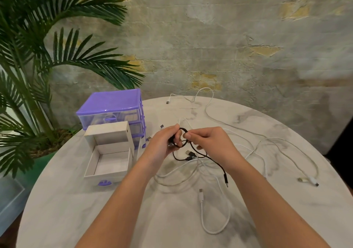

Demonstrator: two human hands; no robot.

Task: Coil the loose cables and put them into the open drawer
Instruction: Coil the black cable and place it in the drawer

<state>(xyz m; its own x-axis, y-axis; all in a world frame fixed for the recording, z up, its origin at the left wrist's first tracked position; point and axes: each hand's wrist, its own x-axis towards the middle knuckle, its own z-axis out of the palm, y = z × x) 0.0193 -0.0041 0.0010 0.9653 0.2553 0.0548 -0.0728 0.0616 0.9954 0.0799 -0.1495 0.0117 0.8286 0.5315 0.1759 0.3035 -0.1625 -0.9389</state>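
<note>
A thin black cable (214, 161) is partly wound into a small loop held above the table's middle. My left hand (166, 140) grips the loop, fingers curled round it. My right hand (208, 142) pinches the same cable just right of the loop; its free end with a plug hangs down toward the table. Several loose white cables (212, 175) lie spread under and to the right of my hands. The open white drawer (107, 175) with a purple handle stands pulled out at the left, with nothing visible inside it.
A purple and clear drawer unit (112, 104) stands behind the open drawer. The round marbled table (76, 209) ends close to a rough wall. A palm plant (38, 56) in a green pot stands off the table's left side.
</note>
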